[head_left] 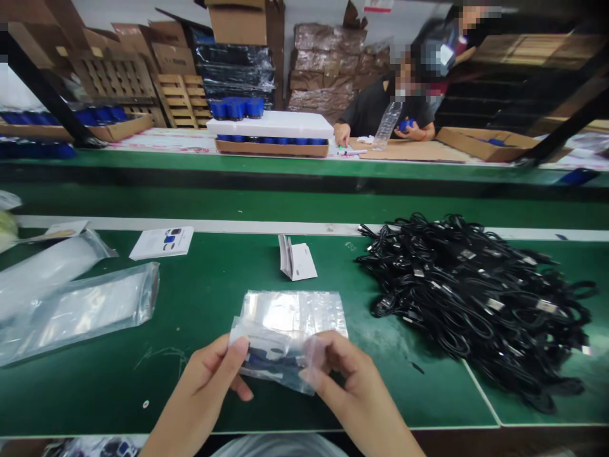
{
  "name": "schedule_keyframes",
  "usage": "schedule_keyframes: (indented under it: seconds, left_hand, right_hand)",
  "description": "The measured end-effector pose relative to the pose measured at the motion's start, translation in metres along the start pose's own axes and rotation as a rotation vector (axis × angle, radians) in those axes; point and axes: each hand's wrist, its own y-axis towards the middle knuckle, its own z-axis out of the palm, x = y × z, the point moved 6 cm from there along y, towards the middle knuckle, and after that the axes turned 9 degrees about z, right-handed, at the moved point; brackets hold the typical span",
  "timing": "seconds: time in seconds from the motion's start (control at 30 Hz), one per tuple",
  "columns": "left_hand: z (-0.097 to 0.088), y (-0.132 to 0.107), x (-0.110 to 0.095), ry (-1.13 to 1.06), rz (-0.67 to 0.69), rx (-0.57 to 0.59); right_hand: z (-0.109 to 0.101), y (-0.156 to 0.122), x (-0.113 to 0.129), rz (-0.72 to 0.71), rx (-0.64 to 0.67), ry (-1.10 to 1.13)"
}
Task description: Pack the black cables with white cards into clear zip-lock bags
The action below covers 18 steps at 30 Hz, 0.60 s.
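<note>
In front of me a small clear plastic bag (271, 363) is stretched between both hands, with a white printed paper and something dark inside it. My left hand (214, 371) is closed on its left end, thumb on top. At the right end, the thumb and fingers of my right hand (345, 374) pinch the film. Just beyond lie more flat clear bags (328, 308) on the green table (200, 324). A folded white leaflet (301, 261) stands partly open behind them.
A heap of black cables (457, 285) covers the right side. At left are a stack of printed leaflets (162, 243) and long clear bags (95, 311). Across the raised green ledge (190, 162), a person (375, 111) holds a blue item beside a plastic bottle (389, 124).
</note>
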Motion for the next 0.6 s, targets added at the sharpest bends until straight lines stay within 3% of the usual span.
schedule_keyframes:
  seconds: [0.1, 0.2, 0.3, 0.43, 0.6]
  left_hand:
    - [0.005, -0.005, 0.003, -0.229, -0.104, -0.16]
    - [0.015, -0.007, 0.002, -0.404, -0.168, -0.214]
    - [0.017, -0.007, 0.002, -0.422, -0.167, -0.23]
    - [0.015, -0.008, 0.006, -0.362, -0.114, -0.232]
    - [0.014, -0.013, 0.006, -0.337, -0.071, -0.301]
  right_hand:
    - [-0.011, -0.01, 0.004, -0.299, -0.235, -0.072]
    - [-0.007, -0.014, 0.004, -0.389, -0.199, -0.196]
    - [-0.003, -0.008, -0.001, -0.212, -0.071, -0.195]
    - [-0.001, -0.001, -0.007, 0.041, 0.055, 0.022]
    - [-0.003, 0.002, -0.018, 0.24, 0.099, 0.316]
